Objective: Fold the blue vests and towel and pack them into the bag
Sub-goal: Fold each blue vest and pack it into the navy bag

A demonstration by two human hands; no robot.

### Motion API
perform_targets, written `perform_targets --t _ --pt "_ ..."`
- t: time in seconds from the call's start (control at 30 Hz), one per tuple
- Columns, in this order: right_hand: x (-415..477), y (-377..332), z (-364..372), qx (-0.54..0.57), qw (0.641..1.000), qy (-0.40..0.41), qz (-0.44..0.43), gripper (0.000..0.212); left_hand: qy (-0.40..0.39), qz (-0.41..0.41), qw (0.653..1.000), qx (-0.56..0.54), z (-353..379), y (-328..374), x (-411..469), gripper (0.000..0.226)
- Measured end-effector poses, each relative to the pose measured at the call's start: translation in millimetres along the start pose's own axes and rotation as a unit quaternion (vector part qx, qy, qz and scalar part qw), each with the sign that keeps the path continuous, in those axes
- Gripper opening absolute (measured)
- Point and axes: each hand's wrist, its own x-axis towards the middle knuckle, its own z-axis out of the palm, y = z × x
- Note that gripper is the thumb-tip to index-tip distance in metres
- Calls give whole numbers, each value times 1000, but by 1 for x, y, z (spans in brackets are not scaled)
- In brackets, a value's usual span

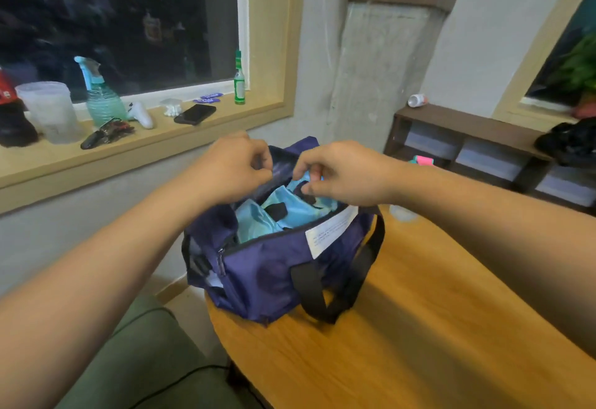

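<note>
A dark purple bag [274, 266] with black straps stands on the wooden table [403, 328], its top zip open. Light blue vests [283, 215] with black patches lie folded inside it. My left hand [235, 166] pinches the far edge of the bag's opening with curled fingers. My right hand [338, 173] is just to its right, fingers curled and pinching at the far rim above the blue cloth. A white label [329, 231] hangs on the bag's near side. No separate towel shows.
A window sill on the left holds a spray bottle [100, 96], a plastic tub [51, 112], a phone [195, 114] and a green bottle [239, 81]. A brown shelf unit [477, 147] stands at the right. A green sofa [145, 360] is below left.
</note>
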Motion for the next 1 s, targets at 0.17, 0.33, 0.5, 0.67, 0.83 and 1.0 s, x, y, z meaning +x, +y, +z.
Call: perform_targets --t 0.17,0.33,0.5,0.67,0.83,1.0 --pt "-106 15 -42 42 996 50 59 16 -21 57 995 -75 29 72 11 2" --pt "-217 37 -55 58 986 71 141 15 -79 123 980 -132 74 160 12 7" --pt "-315 58 -55 59 968 91 225 14 -131 193 957 -172 126 248 2 5" --pt "-398 79 -51 62 944 121 301 11 -172 217 938 -207 178 315 -12 12" --pt "-475 96 -45 55 913 149 376 9 -223 237 921 -216 227 363 -28 24" --pt "-533 120 -35 2 876 185 446 10 -253 266 915 -166 271 382 -43 44"
